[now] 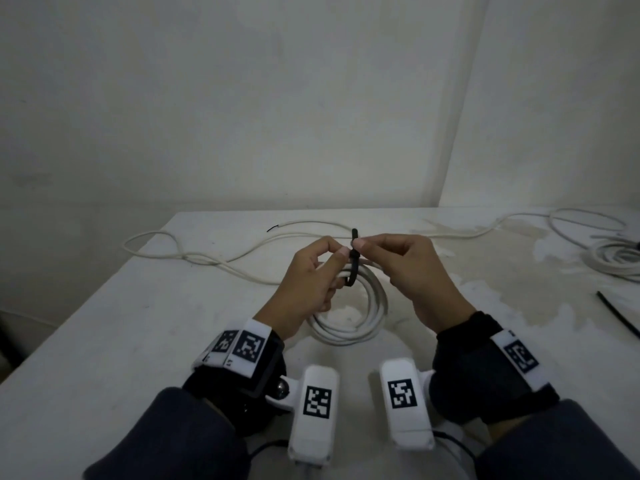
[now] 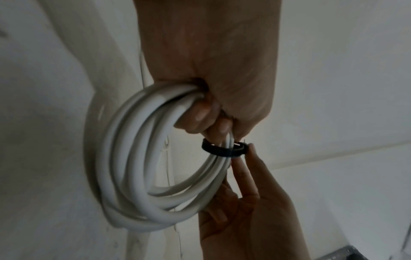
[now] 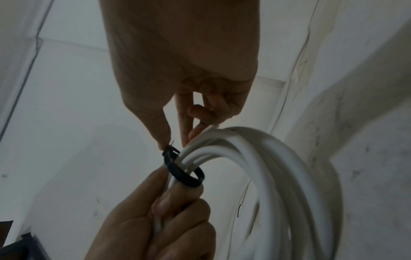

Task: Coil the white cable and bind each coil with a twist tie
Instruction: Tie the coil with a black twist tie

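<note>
A coil of white cable (image 1: 356,317) hangs from my hands just above the white table (image 1: 138,323). A black twist tie (image 1: 354,259) loops around the coil's top strands, one end sticking up. My left hand (image 1: 334,258) grips the coil, with its fingers (image 2: 200,114) curled around the coil (image 2: 138,167) beside the tie (image 2: 222,149). Its thumb presses against the tie. My right hand (image 1: 362,244) pinches the tie's crossed ends between thumb and forefinger. In the right wrist view the tie (image 3: 184,174) rings the coil (image 3: 266,167) between both hands.
Loose white cable (image 1: 207,252) trails across the back of the table to the left. A second white coil (image 1: 613,259) lies at the far right, with a spare black tie (image 1: 618,318) in front of it. The table's left edge runs diagonally; walls stand behind and to the right.
</note>
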The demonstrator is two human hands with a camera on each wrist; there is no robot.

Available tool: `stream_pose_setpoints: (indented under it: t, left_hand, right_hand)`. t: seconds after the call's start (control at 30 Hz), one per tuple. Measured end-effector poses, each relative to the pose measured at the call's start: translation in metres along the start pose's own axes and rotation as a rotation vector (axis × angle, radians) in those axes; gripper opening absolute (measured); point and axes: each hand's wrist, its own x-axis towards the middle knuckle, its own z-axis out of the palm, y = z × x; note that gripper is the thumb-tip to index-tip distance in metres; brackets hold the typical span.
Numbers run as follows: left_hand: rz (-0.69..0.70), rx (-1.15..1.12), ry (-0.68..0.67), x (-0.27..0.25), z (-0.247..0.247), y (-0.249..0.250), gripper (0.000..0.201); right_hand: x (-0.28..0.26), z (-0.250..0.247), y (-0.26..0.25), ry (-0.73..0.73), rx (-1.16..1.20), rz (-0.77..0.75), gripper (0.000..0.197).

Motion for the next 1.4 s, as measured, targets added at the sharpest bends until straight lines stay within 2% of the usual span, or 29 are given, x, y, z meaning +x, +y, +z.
stream_pose_setpoints:
  t: [0.17,0.4,0.5,0.67,0.73,0.83,1.0,1.2,1.4]
  left_hand:
    - [-0.018,0.000,-0.049,-0.001,0.008,0.003,0.027]
    - [-0.216,-0.120,-0.016,0.007,0.017,-0.003,0.029]
    - [-0.283,-0.153,0.014,0.010,0.014,-0.008,0.026]
    - [-0.369,-0.194,0.055,0.013,0.003,-0.013,0.028]
    - [-0.328,-0.204,0.044,0.011,0.002,-0.016,0.026]
    - [-0.207,-0.210,-0.026,0.009,0.002,-0.017,0.025]
    - [-0.148,-0.116,-0.109,0.006,0.004,-0.009,0.029]
    - [-0.056,0.047,-0.079,0.004,0.011,-0.003,0.026]
    - [-0.025,0.097,-0.071,0.002,0.019,0.005,0.017]
  right_hand:
    - [0.003,-0.003,-0.002,0.083,-0.022,-0.046,0.014]
    - [0.002,-0.002,0.001,0.196,0.003,-0.147,0.013]
    - [0.000,0.000,-0.003,0.132,0.051,-0.186,0.011]
    - [-0.004,0.002,-0.002,-0.092,0.007,-0.247,0.013]
    - [-0.004,0.002,-0.005,-0.101,0.060,-0.223,0.009]
    - [-0.002,0.002,-0.009,-0.005,0.080,-0.201,0.004]
    - [0.004,-0.004,0.000,0.187,-0.003,-0.126,0.016]
    - [0.007,-0.004,0.005,0.259,0.040,0.001,0.024]
    - [0.007,-0.007,0.006,0.296,0.079,0.049,0.030]
